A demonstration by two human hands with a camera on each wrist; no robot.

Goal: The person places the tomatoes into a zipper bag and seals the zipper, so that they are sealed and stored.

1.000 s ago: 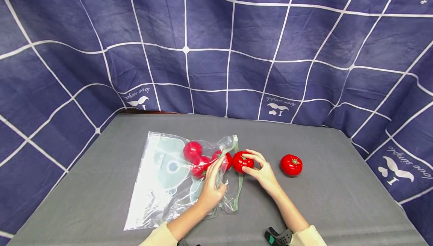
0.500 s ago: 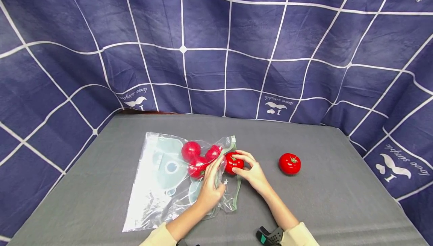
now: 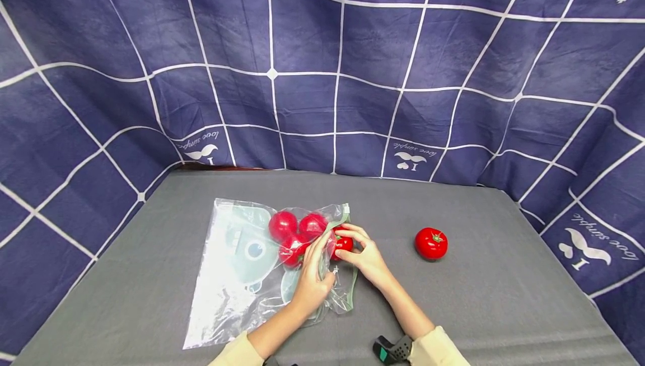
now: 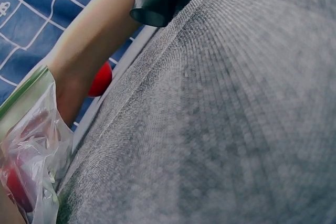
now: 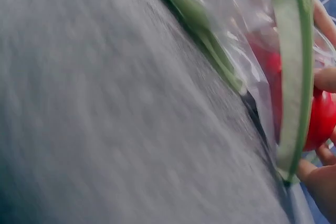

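Observation:
A clear plastic zip bag [image 3: 237, 304] with green sealing strips lies flat, its mouth toward the right. Three red tomatoes [image 3: 283, 226] are inside it, seen through the film. With extended fingers, my left hand [image 3: 311, 285] holds up the upper layer at the mouth; its exact grasp is partly hidden by crumpled film. My right hand [image 3: 367, 258] grips another tomato [image 3: 342, 245] at that mouth, thumb and fingers around its sides. In the right wrist view, this tomato [image 5: 321, 121] shows behind the raised green strip [image 5: 295, 77].
One more tomato [image 3: 431, 244] stands alone to the right on the grey tabletop [image 3: 484, 293]. A blue curtain [image 3: 312, 103] with white grid lines hangs behind and beside the table. A black device [image 3: 393, 349] is worn on the right wrist.
My right hand has carried its tomato leftward into the bag's mouth. One tomato inside has shifted left and away from the opening. The left hand stays nearly where it was.

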